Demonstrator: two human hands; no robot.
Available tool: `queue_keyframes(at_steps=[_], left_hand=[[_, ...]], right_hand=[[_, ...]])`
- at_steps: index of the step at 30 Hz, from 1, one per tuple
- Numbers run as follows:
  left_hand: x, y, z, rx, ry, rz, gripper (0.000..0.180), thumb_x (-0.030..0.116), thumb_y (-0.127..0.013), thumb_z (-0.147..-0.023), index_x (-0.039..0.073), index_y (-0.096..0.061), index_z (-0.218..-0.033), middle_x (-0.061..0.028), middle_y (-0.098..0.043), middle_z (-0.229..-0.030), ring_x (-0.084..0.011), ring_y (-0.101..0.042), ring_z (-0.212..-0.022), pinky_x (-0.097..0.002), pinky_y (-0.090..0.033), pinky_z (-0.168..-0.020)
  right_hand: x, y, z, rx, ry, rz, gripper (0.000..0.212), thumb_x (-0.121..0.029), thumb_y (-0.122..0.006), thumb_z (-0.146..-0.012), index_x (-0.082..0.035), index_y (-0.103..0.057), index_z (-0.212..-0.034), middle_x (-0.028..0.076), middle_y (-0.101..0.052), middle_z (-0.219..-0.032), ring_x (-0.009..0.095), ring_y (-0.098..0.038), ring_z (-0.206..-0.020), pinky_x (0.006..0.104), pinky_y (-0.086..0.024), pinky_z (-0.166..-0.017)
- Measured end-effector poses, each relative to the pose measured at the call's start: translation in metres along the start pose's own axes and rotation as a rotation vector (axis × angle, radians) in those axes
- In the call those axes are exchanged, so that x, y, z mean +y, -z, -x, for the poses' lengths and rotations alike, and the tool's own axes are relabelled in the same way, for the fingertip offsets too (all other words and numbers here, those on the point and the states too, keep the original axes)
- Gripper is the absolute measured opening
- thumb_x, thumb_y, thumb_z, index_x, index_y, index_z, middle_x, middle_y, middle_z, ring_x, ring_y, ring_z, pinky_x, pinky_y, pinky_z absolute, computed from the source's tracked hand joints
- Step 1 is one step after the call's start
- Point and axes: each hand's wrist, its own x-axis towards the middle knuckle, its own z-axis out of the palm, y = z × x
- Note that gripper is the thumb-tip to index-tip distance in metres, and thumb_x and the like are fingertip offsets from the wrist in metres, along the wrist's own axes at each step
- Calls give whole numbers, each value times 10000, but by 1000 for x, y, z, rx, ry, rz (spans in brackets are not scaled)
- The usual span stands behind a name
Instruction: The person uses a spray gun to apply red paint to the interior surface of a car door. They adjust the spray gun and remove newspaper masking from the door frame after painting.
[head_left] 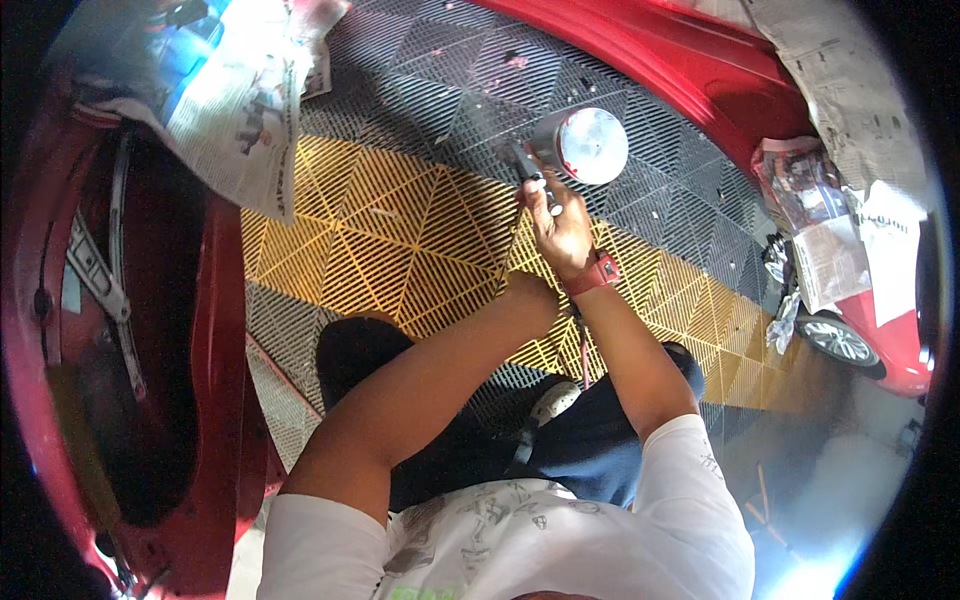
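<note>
My right hand is closed around the handle of a paint spray gun, a dark body with pale knobs. Beyond my fingers sits its round metal paint cup, with a pale silvery top and small red spots on the rim. A red-banded watch is on that wrist. Coming in from the lower left, my left forearm crosses toward the right wrist. My left hand is bent down just below it, its fingers hidden. A thin hose hangs beneath the right wrist.
A red car panel curves along the upper right. Newspaper hangs at the upper left, over a dark red panel with a hinge arm. More paper covers a red car by a wheel. Yellow and grey grid tiles make the floor.
</note>
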Motion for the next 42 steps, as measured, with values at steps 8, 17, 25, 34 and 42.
queue_keyframes(at_steps=[8, 17, 25, 34, 42], left_hand=[[-16, 43, 3, 274, -109, 194, 396, 288, -646, -1001, 29, -716, -1292, -194, -768, -1220, -365, -764, -1081, -520, -592, -948], [16, 49, -43, 181, -569, 1275, 322, 189, -720, -1056, 22, -725, -1331, -168, -769, -1182, -219, -734, -1116, -365, -593, -1007], [14, 90, -31, 7, -722, 1462, 180, 92, -790, -1005, -31, -762, -1133, 19, -749, -1049, -50, -660, -1000, -260, -568, -917], [-34, 100, -7, 189, -649, 1447, 155, 75, -778, -995, -16, -770, -1119, 55, -701, -1012, -53, -625, -988, -286, -543, -915], [-33, 111, -6, 294, -537, 1403, 207, 74, -765, -1008, -44, -781, -1177, 4, -752, -1001, -70, -656, -932, -279, -559, -891]], right_hand=[[15, 40, 15, 193, -126, 118, 582, -433, -563, -1106, -72, -563, -1563, 315, -712, -1303, 461, -706, -1223, 492, -547, -1030], [-6, 101, 73, 609, -290, -183, 492, -428, -499, -1153, -9, -693, -1324, 84, -793, -1002, 81, -581, -659, 275, -447, -567], [-55, 114, 71, 747, -337, -393, 704, -592, -366, -1155, 10, -731, -1144, 100, -780, -916, 150, -697, -715, 265, -502, -521], [-74, 87, 18, 614, -272, -396, 723, -597, -374, -1147, 28, -736, -1103, 125, -778, -921, 181, -732, -785, 285, -519, -569], [-68, 103, 1, 506, -276, -481, 725, -657, -439, -1110, 19, -698, -1148, 116, -744, -877, 147, -670, -647, 258, -464, -451]])
